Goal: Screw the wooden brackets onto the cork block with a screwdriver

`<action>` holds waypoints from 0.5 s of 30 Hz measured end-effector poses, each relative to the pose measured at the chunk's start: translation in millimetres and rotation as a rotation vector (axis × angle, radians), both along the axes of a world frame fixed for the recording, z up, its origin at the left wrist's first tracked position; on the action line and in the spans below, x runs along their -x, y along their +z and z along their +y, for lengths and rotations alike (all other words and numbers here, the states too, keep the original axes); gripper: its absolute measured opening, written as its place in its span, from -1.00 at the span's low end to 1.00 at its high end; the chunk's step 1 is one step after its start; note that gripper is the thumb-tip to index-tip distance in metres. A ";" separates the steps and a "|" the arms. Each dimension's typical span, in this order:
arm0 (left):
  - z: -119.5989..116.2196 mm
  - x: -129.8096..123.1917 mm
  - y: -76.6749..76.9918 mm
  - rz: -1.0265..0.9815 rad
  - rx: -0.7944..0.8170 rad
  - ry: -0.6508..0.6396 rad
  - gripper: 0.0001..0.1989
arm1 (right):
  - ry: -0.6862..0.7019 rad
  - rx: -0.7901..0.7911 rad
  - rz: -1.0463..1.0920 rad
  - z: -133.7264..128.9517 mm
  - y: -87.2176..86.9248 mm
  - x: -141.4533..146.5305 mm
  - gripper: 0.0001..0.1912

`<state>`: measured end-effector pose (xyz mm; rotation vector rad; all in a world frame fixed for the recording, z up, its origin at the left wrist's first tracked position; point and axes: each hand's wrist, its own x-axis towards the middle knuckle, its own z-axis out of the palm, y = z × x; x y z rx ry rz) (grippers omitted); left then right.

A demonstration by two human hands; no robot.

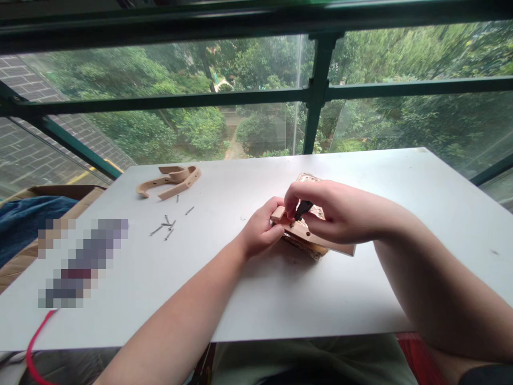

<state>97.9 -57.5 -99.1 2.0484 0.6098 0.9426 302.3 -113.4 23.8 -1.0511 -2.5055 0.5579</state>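
Note:
My left hand [261, 229] is closed around the left end of a light wooden piece [334, 244] with a dark hole in its face. In my right hand [334, 206] is a black-handled tool [303, 209], probably a screwdriver, tilted with its lower end down at the wood. The fingers partly hide it, so its tip is hard to make out. Beneath the wood lies a brownish block [306, 247] with a shiny, worn-looking surface; its far end shows beyond my right hand.
Several loose screws [168, 227] lie left on the white table [224, 299]. Behind them sit curved wooden parts [176, 182]. A blurred-out object [86, 264] with a red cord [36, 339] is at the left edge. A cardboard box [86, 193] stands beside the table; green-framed windows [316, 91] rise behind.

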 end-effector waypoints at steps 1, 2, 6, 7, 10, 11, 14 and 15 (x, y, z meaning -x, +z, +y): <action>0.4 0.6 0.1 0.013 -0.010 0.001 -0.67 | 0.002 0.012 -0.004 0.1 0.3 -1.6 -0.76; 0.4 1.0 0.3 0.023 -0.017 0.002 -0.64 | -0.005 0.018 -0.008 0.4 0.2 -3.1 -0.74; -1.9 0.9 3.0 0.046 -0.003 0.003 -0.53 | -0.069 0.025 -0.023 2.3 -1.2 -7.1 -0.78; -2.8 0.5 3.7 0.050 0.008 0.001 -0.52 | -0.077 0.025 -0.027 2.7 -1.5 -7.5 -0.78; -4.9 -0.7 5.5 0.056 0.033 0.005 -0.55 | -0.076 0.025 -0.043 3.2 -1.1 -7.6 -0.78; -5.3 -1.0 5.9 0.058 0.034 0.009 -0.56 | -0.074 0.024 -0.047 3.2 -0.7 -7.5 -0.78; -5.8 -1.6 7.0 0.055 0.030 0.013 -0.58 | -0.070 0.022 -0.050 3.2 1.2 -6.9 -0.80; -5.9 -1.7 7.4 0.051 0.026 0.010 -0.59 | -0.067 0.022 -0.052 3.3 1.9 -6.7 -0.81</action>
